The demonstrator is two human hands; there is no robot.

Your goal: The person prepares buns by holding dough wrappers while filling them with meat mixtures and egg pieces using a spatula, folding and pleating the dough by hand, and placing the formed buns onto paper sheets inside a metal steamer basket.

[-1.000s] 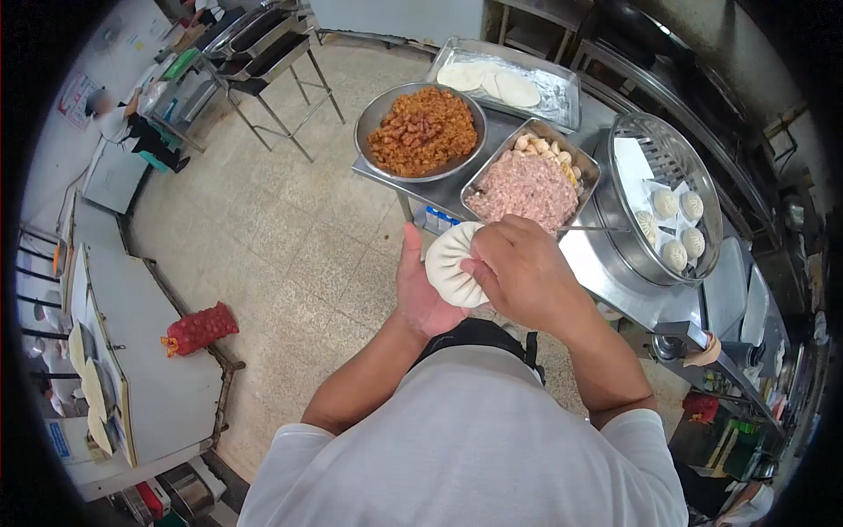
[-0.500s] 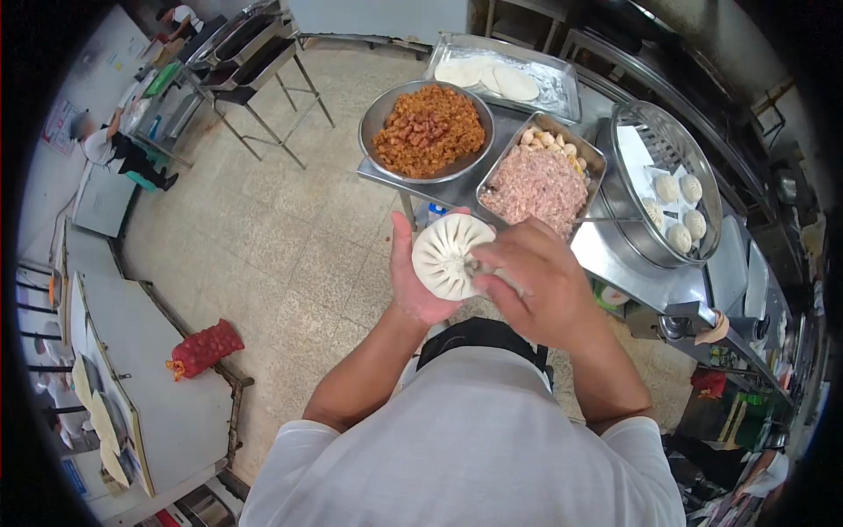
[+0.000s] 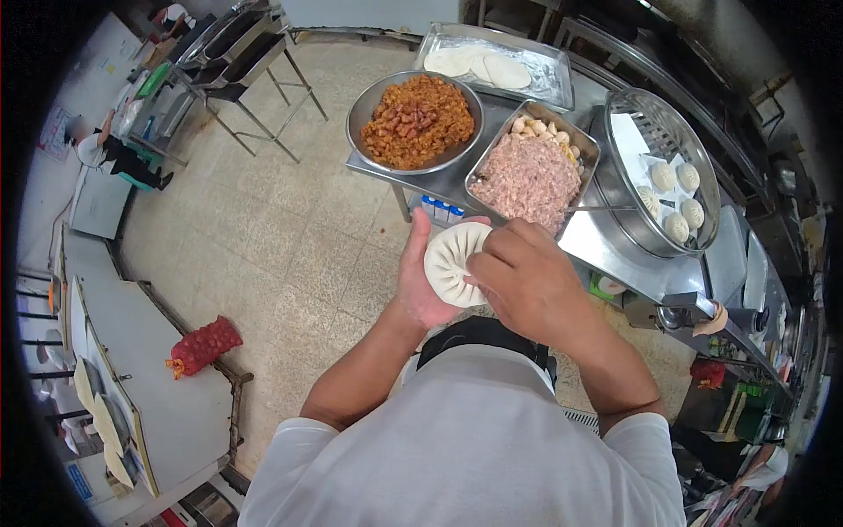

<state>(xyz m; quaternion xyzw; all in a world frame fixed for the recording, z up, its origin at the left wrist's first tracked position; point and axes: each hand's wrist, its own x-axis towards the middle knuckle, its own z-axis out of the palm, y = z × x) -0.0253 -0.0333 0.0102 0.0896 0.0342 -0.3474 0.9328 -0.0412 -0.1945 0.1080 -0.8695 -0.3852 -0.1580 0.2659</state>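
A white pleated bun (image 3: 457,263) rests in my left hand (image 3: 421,290), whose palm cups it from below with the thumb up along its left side. My right hand (image 3: 533,281) is closed at the middle of the bun, its fingertips pinching the gathered dough; the pinched spot is partly hidden behind the fingers. Just beyond my hands stands a rectangular metal pan of pale minced meat (image 3: 529,176), with several pale round pieces (image 3: 546,132) at its far end. To its left is a round bowl (image 3: 354,132) of reddish-brown filling (image 3: 417,121).
A steamer (image 3: 654,241) at the right holds several pleated buns (image 3: 665,176). Flat dough rounds (image 3: 507,72) lie on a metal tray (image 3: 549,79) at the back. A red mesh sack (image 3: 205,345) lies at left. Another person (image 3: 92,147) is at the far left.
The bun and both hands have shifted slightly right in view. My right fingers have closed in over the bun's middle, covering more of it. The view has tilted a little.
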